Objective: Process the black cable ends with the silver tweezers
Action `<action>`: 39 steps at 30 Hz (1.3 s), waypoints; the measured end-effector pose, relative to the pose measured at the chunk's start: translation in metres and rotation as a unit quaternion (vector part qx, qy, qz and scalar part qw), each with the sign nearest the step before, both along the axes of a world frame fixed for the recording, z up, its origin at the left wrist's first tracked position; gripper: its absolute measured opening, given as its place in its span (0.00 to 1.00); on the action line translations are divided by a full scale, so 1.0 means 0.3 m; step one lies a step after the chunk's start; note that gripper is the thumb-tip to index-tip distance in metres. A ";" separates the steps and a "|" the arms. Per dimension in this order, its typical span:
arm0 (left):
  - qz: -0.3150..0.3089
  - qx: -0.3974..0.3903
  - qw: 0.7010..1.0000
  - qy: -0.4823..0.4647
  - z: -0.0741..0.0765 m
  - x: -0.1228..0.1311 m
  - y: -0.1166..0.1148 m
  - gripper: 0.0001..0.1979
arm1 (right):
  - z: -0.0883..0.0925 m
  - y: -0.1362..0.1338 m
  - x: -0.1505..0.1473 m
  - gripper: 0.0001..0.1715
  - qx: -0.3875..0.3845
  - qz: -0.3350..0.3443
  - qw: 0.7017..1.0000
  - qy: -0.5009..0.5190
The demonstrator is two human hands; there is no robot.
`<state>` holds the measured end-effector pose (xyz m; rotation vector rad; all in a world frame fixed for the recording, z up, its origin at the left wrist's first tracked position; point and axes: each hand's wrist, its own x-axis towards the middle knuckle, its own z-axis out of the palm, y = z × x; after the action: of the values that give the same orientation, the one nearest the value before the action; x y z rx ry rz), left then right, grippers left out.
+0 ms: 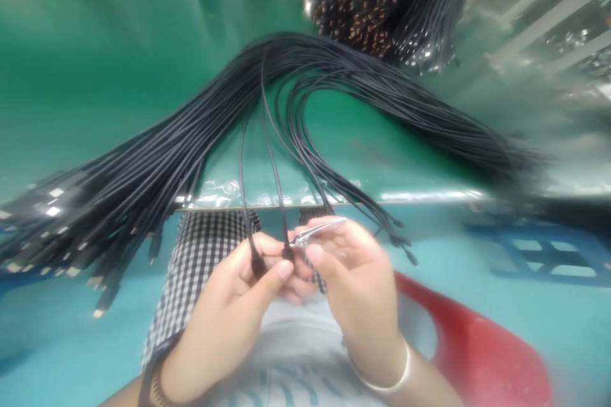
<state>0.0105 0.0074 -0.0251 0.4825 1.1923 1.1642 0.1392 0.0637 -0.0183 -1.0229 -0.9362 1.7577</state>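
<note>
My left hand (pixel 229 308) is closed on the ends of two thin black cables. One black connector (pixel 258 265) lies across the fingers, and the other connector (pixel 287 251) is by the thumb tip. Facing it, my right hand (pixel 365 286) pinches a small, shiny clear plastic piece (pixel 319 231), perhaps a bag or cap, close to that second connector. A dark cable end shows below the right thumb, partly hidden by the fingers. Both cables run up to a large bundle of black cables (pixel 191 117) arched over the green table (pixel 95 76).
Connector ends (pixel 62 235) of the bundle hang over the table's front edge at the left. More cables (pixel 372 6) with metal tips are piled at the back. A red stool (pixel 491 343) stands at the lower right, with a blue plastic crate (pixel 548 254) beyond it.
</note>
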 end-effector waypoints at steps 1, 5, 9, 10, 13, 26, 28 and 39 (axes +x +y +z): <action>-0.003 0.000 1.000 -0.005 0.001 0.000 0.002 0.06 | 0.000 0.001 -0.001 0.12 -0.001 0.001 1.000 0.000; -0.001 0.000 1.000 -0.030 0.000 0.002 0.005 0.05 | -0.003 -0.002 0.001 0.10 -0.026 0.001 0.999 0.025; 0.003 0.001 1.000 -0.028 -0.004 0.005 0.003 0.03 | 0.001 0.000 0.001 0.10 -0.015 0.003 1.000 0.016; 0.005 0.003 1.000 -0.028 -0.006 0.005 0.003 0.03 | 0.004 0.001 0.001 0.11 -0.005 0.002 1.000 0.009; 0.003 0.008 1.000 -0.025 -0.012 0.004 0.003 0.03 | 0.011 0.002 0.000 0.14 0.032 -0.004 0.999 -0.028; -0.033 0.000 0.999 -0.018 -0.041 -0.001 -0.001 0.04 | -0.001 0.000 0.008 0.11 0.093 -0.026 0.989 -0.109; -0.035 -0.001 0.999 -0.013 -0.040 -0.001 0.000 0.04 | -0.004 0.000 0.008 0.12 0.089 -0.026 0.991 -0.101; -0.035 -0.003 0.999 0.002 -0.035 0.000 -0.004 0.03 | 0.000 0.003 0.008 0.12 0.101 -0.012 0.988 -0.115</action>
<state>0.0105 0.0061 -0.0357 0.5187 1.1728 1.0994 0.1416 0.0645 -0.0182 -1.1132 -1.2139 1.5095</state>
